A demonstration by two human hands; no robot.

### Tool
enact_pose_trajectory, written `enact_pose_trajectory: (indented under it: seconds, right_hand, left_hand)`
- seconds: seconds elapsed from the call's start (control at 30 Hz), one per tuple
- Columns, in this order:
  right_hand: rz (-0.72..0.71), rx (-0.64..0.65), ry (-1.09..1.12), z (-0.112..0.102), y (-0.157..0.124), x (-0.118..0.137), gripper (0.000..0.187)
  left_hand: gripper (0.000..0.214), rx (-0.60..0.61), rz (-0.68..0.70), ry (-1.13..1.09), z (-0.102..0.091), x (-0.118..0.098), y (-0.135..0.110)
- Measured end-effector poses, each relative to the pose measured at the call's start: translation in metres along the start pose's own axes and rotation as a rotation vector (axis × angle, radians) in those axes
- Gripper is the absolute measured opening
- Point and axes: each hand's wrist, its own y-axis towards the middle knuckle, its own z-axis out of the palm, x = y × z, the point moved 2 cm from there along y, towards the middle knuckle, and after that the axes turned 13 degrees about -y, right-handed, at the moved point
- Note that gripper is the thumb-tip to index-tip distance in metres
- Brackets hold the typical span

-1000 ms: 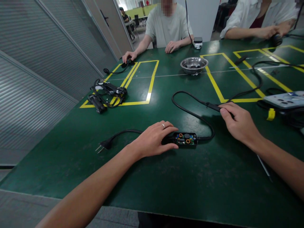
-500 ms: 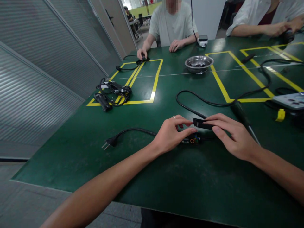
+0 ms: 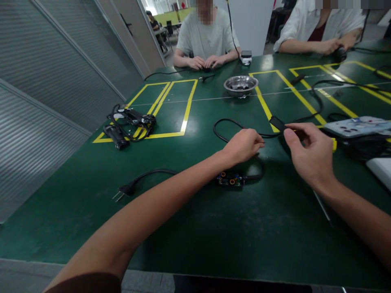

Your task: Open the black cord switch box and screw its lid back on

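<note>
My right hand [image 3: 313, 152] pinches a small flat black plastic casing piece [image 3: 277, 123] between thumb and fingers, lifted above the table. Left of it, my left hand [image 3: 244, 145] has its fingertips pressed together over the black cable [image 3: 227, 120]; whatever lies between them is too small to make out. Below my left wrist lies a bare circuit board [image 3: 231, 179] with copper-coloured coils, a black cord leaving its right end. A two-pin plug [image 3: 128, 189] on a cord rests to the left. Under my right hand, a screwdriver's metal shaft [image 3: 322, 206] shows; its handle is mostly hidden.
A metal bowl [image 3: 241, 86] with small dark parts stands ahead. Bundled black adapters and cables [image 3: 131, 122] lie at left on yellow tape. A phone [image 3: 357, 126] sits on cables at right. Two people work across the green table [image 3: 195, 236].
My right hand has raised the casing piece away from the circuit board. My left hand has moved forward off the board, its fingers closing. The person opposite has brought both hands together.
</note>
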Motion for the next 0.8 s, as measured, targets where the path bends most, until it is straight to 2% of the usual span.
enact_pose_trajectory:
  seconds: [0.13,0.2,0.27,0.37,0.43,0.5,0.57,0.63,0.7,0.8]
  right_hand:
    - [0.121,-0.014,0.120,0.005,0.001,-0.005,0.042]
    - [0.175,-0.002,0.199,0.007,-0.001,-0.003,0.053]
    - [0.219,0.018,0.278,0.006,-0.002,0.000,0.061]
    - [0.280,0.017,0.389,0.004,-0.003,0.003,0.062]
    - [0.318,0.013,0.440,0.005,-0.004,0.002,0.061]
    - [0.341,0.026,0.491,0.009,-0.007,0.001,0.059]
    - [0.338,0.081,0.542,0.014,-0.011,0.002,0.054]
    - [0.304,0.159,0.571,0.017,-0.018,0.007,0.047]
    - [0.257,0.234,0.558,0.017,-0.025,0.014,0.044]
    - [0.078,0.329,0.449,0.013,-0.037,0.026,0.053]
  left_hand:
    - [0.023,0.183,0.026,0.005,0.014,0.003,0.017]
    - [0.027,0.245,0.026,0.006,0.011,0.003,0.016]
    - [0.034,0.242,0.028,0.013,-0.001,0.000,0.005]
    - [0.034,0.141,0.050,-0.022,-0.031,-0.009,-0.033]
    - [0.032,0.101,0.044,-0.074,-0.050,-0.013,-0.071]
    - [0.039,0.083,-0.011,-0.095,-0.060,-0.013,-0.110]
    - [0.052,0.062,-0.064,-0.076,-0.060,-0.008,-0.141]
    - [0.054,0.041,-0.048,-0.026,-0.052,-0.001,-0.159]
    - [0.049,0.051,-0.020,0.017,-0.042,0.004,-0.164]
    - [0.049,0.057,-0.002,0.044,-0.034,0.006,-0.160]
